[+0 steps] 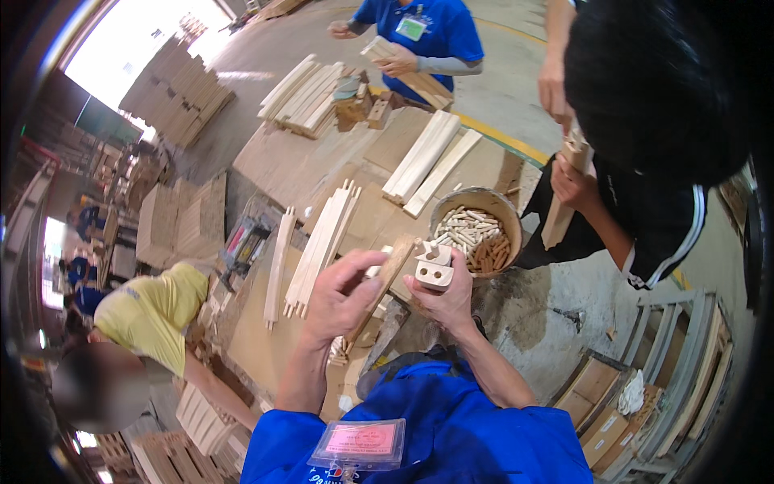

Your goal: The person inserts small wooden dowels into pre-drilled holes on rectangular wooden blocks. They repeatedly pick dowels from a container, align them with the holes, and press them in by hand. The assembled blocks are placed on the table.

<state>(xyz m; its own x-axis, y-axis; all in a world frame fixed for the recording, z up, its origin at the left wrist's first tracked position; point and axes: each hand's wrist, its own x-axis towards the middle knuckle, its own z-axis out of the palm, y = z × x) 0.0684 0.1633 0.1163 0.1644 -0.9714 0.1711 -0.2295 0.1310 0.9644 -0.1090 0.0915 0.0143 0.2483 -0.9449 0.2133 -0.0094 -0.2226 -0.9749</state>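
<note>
My left hand (pixel 340 294) grips a long wooden slat (pixel 389 272) that slants from its fingers up toward my right hand. My right hand (pixel 448 300) holds a small pale wooden block (pixel 434 269) with holes in its face and short dowels standing out of its top. The slat's upper end lies right beside the block. Both hands hover over a low work surface of flat boards (pixel 298 165), close to a round bucket (pixel 476 230) filled with wooden dowels.
Bundles of pale slats (pixel 322 246) and planks (pixel 423 157) lie on the boards. A person in blue (pixel 423 32) stands opposite holding wood; a person in black (pixel 637 161) at right holds a piece; a person in yellow (pixel 153 310) crouches left. Shelves (pixel 645 387) stand lower right.
</note>
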